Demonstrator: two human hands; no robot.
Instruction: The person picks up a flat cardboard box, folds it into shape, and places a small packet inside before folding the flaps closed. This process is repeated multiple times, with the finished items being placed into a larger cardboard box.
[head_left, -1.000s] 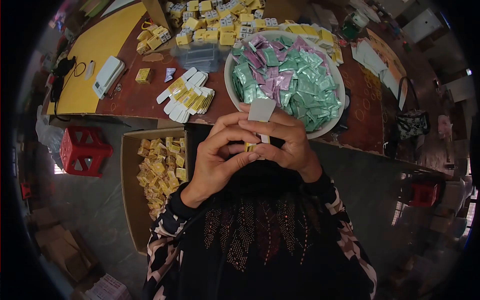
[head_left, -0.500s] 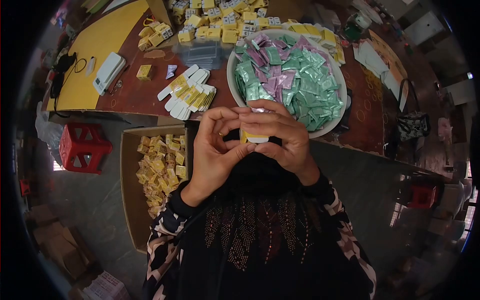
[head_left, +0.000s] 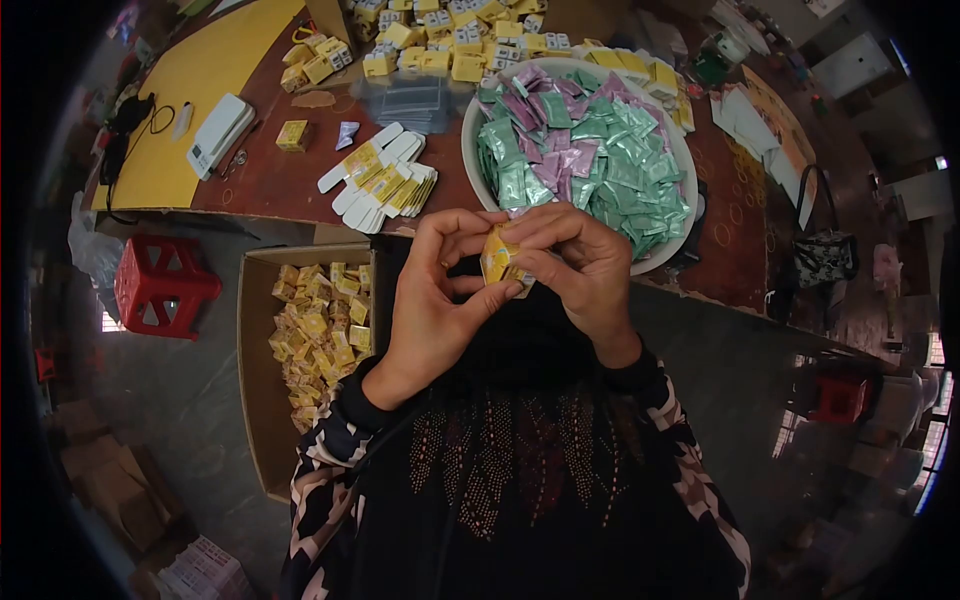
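Observation:
Between my two hands, above my lap at the table's front edge, is a small yellow box point(head_left: 497, 258). My left hand point(head_left: 440, 290) grips its left side, thumb below and fingers above. The fingers and thumb of my right hand point(head_left: 575, 265) press on its top and right side. Just beyond them stands a round white basin point(head_left: 690, 195) heaped with green sachets point(head_left: 640, 190) and purple sachets point(head_left: 520, 105). Left of the basin, flattened yellow-and-white cartons point(head_left: 380, 185) lie in a fanned stack.
An open cardboard box point(head_left: 252, 370) holding many small yellow boxes point(head_left: 318, 325) sits low at my left, near a red stool point(head_left: 165, 287). On the table are a white scale point(head_left: 222, 130), clear plastic sheets point(head_left: 408, 103) and a heap of yellow-and-white boxes point(head_left: 465, 65).
The small box has been turned in my hands, so its yellow printed faces show now instead of a white flap. My right fingers have shifted over it. The view has moved slightly.

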